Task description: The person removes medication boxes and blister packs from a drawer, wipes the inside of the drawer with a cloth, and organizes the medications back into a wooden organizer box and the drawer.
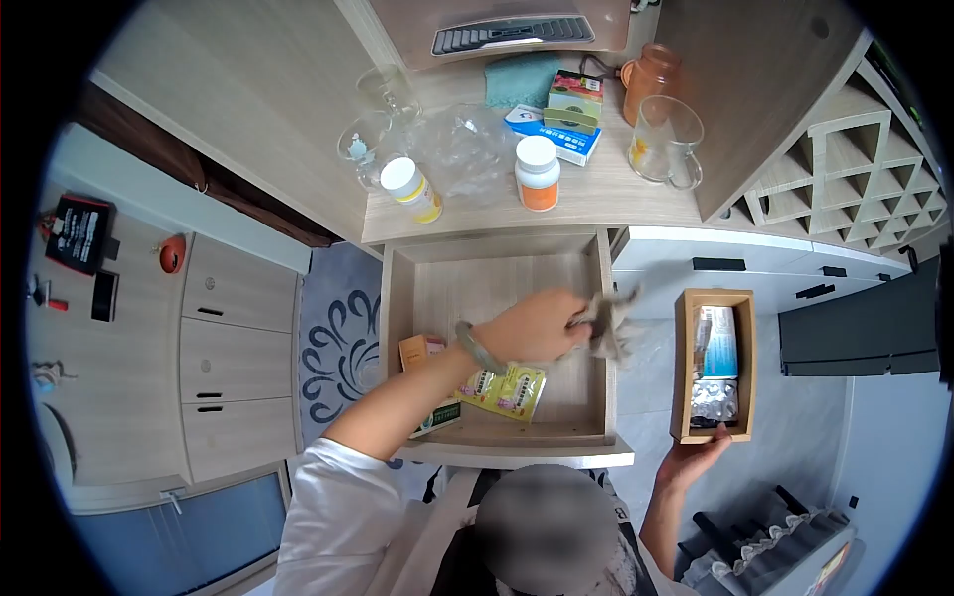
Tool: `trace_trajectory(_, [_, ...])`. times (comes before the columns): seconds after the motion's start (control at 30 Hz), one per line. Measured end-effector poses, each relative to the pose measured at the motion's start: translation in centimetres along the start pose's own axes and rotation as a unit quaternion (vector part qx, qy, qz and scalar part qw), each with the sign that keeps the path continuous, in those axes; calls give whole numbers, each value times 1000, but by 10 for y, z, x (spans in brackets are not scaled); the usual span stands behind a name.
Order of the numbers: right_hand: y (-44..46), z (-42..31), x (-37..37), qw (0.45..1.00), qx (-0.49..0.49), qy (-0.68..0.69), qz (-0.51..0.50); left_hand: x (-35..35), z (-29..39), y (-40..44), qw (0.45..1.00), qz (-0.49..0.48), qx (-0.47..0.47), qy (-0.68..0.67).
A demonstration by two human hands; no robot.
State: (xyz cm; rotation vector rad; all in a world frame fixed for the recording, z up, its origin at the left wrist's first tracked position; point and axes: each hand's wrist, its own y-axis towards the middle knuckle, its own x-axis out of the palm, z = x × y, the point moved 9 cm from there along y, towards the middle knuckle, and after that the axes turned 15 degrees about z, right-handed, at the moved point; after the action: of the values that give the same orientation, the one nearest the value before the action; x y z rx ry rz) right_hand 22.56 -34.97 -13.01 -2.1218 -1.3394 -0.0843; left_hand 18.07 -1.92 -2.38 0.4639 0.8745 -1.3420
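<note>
In the head view, we see the pulled-out drawer [472,283], its right wall close beside our left hand [532,326] and its bare floor showing between that hand and the far wall. Right of the drawer, a gap over the grey floor [646,382] separates it from the open box [682,358]. Our left fingers are bunched around a grey-brown cloth [608,326], which sticks out beyond them at the drawer's right wall; blur hides whether they touch. Our right hand [696,459] supports the box's near end, thumb at the rim, other fingers mostly hidden. The cloth's loose ends point rightward, its long axis unclear; the box's runs near to far, roughly parallel to the drawer's right wall. Yellow packets [519,393] lie inside the drawer, nearer us than the left hand.
</note>
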Motion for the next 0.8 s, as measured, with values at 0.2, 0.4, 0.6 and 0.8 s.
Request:
trace_trajectory(0.2, [3,6,-12,999,15,-26,21,141,-5,-50,961,14,221,166])
trace_trajectory(0.4, [-4,22,-16,997,55,-49,28,141,14,-60,942,-49,310,119])
trace_trajectory(0.6, [-10,21,-3,997,52,-46,42,101,-29,-25,861,-153,-108,-473])
trace_trajectory(0.8, [5,29,-12,996,65,-51,14,83,-46,-34,951,-165,-106,-241])
